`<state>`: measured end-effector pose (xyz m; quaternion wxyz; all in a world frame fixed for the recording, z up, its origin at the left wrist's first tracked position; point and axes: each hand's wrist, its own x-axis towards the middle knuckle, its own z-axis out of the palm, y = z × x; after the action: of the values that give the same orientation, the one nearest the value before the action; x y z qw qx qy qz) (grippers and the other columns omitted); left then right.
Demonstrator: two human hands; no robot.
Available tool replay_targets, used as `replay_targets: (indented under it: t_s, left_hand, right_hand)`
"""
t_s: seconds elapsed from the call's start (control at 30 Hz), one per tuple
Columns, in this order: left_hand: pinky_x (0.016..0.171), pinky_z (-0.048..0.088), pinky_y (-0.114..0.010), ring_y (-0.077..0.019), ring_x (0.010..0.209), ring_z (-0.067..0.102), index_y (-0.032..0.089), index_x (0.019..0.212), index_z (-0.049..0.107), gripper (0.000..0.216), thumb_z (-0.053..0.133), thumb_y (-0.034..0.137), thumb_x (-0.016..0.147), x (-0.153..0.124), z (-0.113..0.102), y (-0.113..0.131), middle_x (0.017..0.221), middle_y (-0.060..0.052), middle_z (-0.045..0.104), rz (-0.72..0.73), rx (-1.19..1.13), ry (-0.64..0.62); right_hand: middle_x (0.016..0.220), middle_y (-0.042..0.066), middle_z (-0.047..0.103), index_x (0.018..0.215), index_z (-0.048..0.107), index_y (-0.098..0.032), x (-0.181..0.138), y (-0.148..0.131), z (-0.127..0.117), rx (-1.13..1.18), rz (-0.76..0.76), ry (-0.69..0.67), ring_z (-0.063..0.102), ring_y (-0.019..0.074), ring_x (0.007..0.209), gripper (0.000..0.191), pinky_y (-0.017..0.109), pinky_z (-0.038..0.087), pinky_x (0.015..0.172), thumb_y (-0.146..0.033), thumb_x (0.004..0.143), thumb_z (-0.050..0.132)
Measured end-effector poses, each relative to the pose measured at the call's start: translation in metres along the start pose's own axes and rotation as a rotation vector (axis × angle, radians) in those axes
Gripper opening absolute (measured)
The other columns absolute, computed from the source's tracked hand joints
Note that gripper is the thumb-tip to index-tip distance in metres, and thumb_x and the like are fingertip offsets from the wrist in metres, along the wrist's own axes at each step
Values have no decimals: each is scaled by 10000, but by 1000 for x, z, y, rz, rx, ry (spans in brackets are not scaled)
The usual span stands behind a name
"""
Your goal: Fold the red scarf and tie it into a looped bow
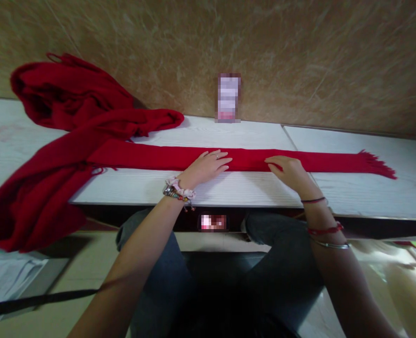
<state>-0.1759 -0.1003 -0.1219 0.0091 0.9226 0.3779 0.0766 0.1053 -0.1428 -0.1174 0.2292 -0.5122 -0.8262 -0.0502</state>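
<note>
A long red scarf (250, 159) lies in a narrow flat strip along the white tabletop, its fringed end to the right. My left hand (208, 166) rests flat on the middle of the strip, fingers stretched out and a ring on one of them. Farther right, my right hand (288, 171) has its fingers curled in a pinch at the scarf's surface. At the left, more red fabric (70, 94) lies bunched in a heap. Part of it drapes over the table's front edge; whether it joins the strip is hard to make out.
The white table (363, 197) backs onto a brown marbled wall (299, 56). A blurred-out upright phone-like object (228, 96) stands against the wall. Below left, papers (7, 277) lie in a grey box. My knees are under the table edge.
</note>
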Motion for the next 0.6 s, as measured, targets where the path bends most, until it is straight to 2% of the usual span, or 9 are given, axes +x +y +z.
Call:
replay_targets:
  t_s: [0.1, 0.23, 0.4, 0.6]
  left_hand:
    - [955, 430, -358, -210, 1134, 558, 174, 1271, 574, 366, 418, 296, 963, 0, -5, -1, 1254, -111, 595, 13, 48, 95]
    - [798, 481, -291, -183, 958, 610, 172, 1174, 638, 305, 466, 230, 928, -3, -11, -4, 1091, -90, 638, 48, 110, 107]
    - [738, 484, -261, -170, 924, 617, 168, 1163, 641, 336, 436, 119, 901, -8, -13, -4, 1071, -83, 650, 51, 145, 93]
    - [741, 500, -261, -164, 907, 630, 163, 1075, 667, 280, 428, 169, 930, -10, -13, -5, 1056, -74, 666, 19, 112, 252]
  right_hand:
    - [1046, 105, 727, 1014, 718, -151, 10, -11, 6, 8, -41, -29, 672, 248, 974, 292, 402, 536, 873, -161, 880, 459]
    - [1056, 105, 724, 1020, 714, -159, 19, -17, 17, -40, -88, -125, 663, 237, 993, 283, 384, 529, 877, -157, 886, 465]
    - [1079, 103, 718, 1049, 704, -153, 19, -15, 17, -46, -120, -156, 656, 230, 1010, 261, 373, 524, 892, -170, 887, 500]
    - [1101, 121, 708, 1077, 692, -136, 18, -17, 19, -69, -117, -139, 645, 234, 1035, 262, 384, 523, 898, -208, 914, 501]
